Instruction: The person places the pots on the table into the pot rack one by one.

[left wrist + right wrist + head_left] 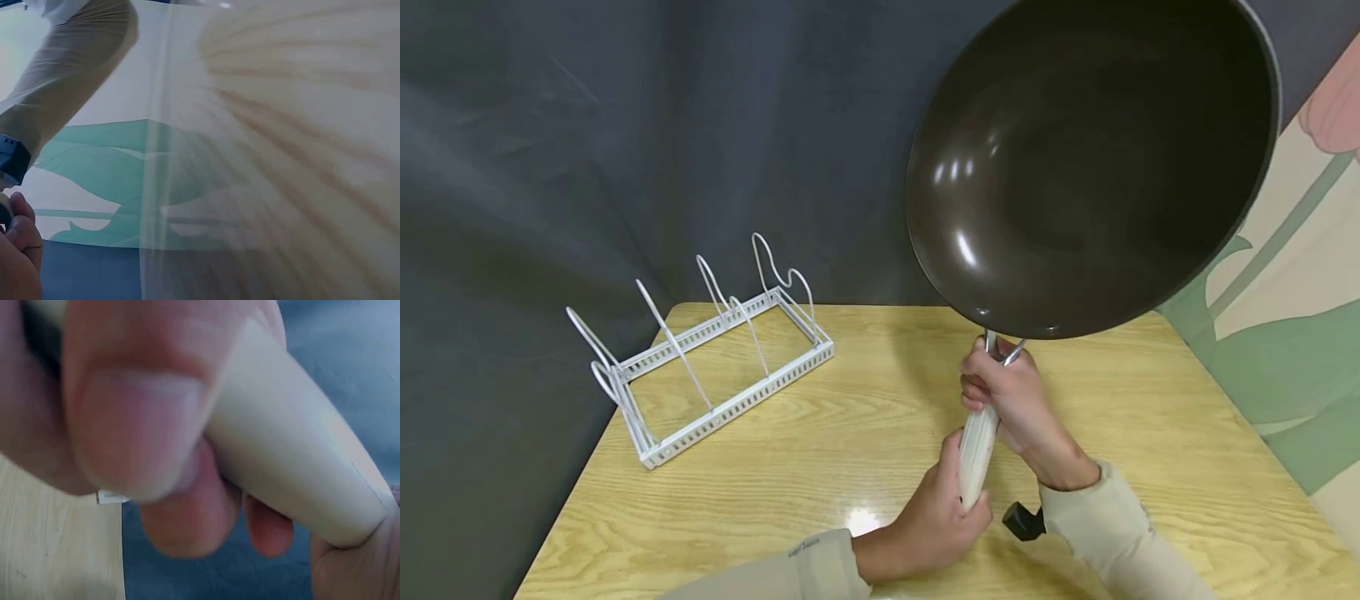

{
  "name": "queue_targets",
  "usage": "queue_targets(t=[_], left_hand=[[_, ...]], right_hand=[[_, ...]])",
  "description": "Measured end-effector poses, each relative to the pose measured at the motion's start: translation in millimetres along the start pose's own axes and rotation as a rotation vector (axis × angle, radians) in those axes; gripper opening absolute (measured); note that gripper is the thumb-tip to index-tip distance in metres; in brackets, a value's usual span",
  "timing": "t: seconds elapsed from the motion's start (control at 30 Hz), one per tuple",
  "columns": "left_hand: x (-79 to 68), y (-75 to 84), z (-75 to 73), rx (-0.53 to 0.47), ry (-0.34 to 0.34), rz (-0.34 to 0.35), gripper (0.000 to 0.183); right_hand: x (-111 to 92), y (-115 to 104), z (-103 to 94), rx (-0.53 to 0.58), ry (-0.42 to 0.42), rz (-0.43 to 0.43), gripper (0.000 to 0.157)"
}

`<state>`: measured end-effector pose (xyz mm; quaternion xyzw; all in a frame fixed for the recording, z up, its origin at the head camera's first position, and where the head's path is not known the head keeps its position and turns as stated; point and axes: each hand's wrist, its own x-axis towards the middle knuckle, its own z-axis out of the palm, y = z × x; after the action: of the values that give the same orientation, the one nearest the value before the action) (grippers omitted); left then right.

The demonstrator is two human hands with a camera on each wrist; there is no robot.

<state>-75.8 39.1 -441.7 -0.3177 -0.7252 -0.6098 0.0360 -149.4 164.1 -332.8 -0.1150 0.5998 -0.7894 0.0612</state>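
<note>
A big dark frying pan [1097, 167] is raised over the right half of the table, its brown-black inside facing me. Its pale handle [976, 454] slants down toward me. My right hand [1011, 387] grips that handle near the pan, thumb and fingers curled round it. Lower down, my left hand [940, 508] holds the handle's end between thumb and fingers. In the right wrist view the pale handle [294, 444] runs from under the right thumb to the other hand [356, 569]. The left wrist view catches just the edge of a hand [22, 250].
A white wire rack [737, 408] with upright loops stands on the wooden table [850, 433] at the left. Dark cloth [550, 167] hangs behind. To the right is a flower-patterned cloth [1292, 333]. Something black [1024, 522] shows beside the right sleeve.
</note>
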Motion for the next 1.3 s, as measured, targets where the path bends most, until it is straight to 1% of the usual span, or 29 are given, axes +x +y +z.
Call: queue_targets(t=[0.17, 0.23, 0.4, 0.57, 0.63, 0.8, 0.9, 1.1, 1.2, 1.3], left_hand=[[-4.5, -0.6, -2.3, 0.006, 0.006, -0.003, 0.076], [-5.0, -0.1, -3.5, 0.007, 0.024, -0.006, 0.077], [-8.1, -3.4, -6.3, -0.004, 0.037, -0.006, 0.077], [-13.1, -9.2, -8.3, 0.007, 0.035, -0.003, 0.075], [-14.3, -9.6, -8.8, 0.007, 0.040, 0.010, 0.075], [-14.1, -5.3, -7.4, -0.007, 0.073, 0.036, 0.074], [-13.2, -1.8, -7.1, -0.030, 0.084, 0.040, 0.072], [-13.9, 4.6, -9.8, -0.057, 0.082, 0.036, 0.068], [-14.7, 7.5, -11.0, -0.059, 0.095, 0.031, 0.069], [-16.4, 10.2, -12.2, -0.075, 0.116, 0.019, 0.065]], right_hand=[[1.2, 1.4, 7.1, -0.022, -0.009, 0.020, 0.023], [3.3, 0.5, 10.5, -0.019, -0.015, 0.032, 0.025], [7.1, 2.2, 17.5, -0.015, -0.039, 0.054, 0.030], [7.2, 5.7, 23.3, -0.056, -0.056, 0.084, 0.025], [7.7, 5.5, 25.8, -0.075, -0.062, 0.094, 0.023], [9.7, 1.6, 31.5, -0.118, -0.084, 0.107, 0.021], [11.8, -0.4, 33.5, -0.138, -0.109, 0.121, 0.022], [15.4, -1.3, 38.4, -0.160, -0.169, 0.135, 0.023], [17.3, -2.0, 42.8, -0.166, -0.189, 0.142, 0.021], [19.0, -2.8, 48.1, -0.162, -0.204, 0.164, 0.018]])
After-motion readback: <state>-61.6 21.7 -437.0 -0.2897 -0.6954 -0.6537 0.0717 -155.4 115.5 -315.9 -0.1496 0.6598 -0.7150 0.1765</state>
